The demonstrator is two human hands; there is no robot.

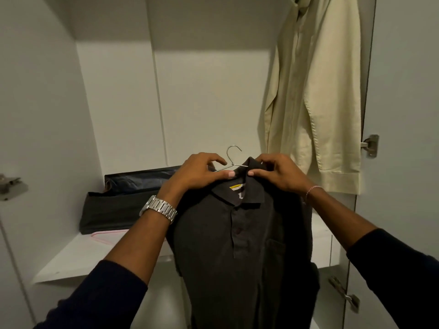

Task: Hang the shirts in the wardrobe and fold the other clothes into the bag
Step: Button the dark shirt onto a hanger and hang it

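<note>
A dark grey polo shirt (240, 245) hangs in front of me on a metal wire hanger (231, 156), whose hook sticks up above the collar. My left hand (202, 173) grips the left side of the collar and the hanger's shoulder. My right hand (278, 173) pinches the right side of the collar. A cream shirt (313, 103) hangs inside the wardrobe at the upper right. A dark bag (123, 200) lies on the white shelf (78, 260) behind my left wrist.
White wardrobe walls enclose the space on the left and back. Metal door hinges (370, 144) sit on the right side panel, with another hinge (344, 293) lower down. A thin pink edge (104, 237) shows under the bag.
</note>
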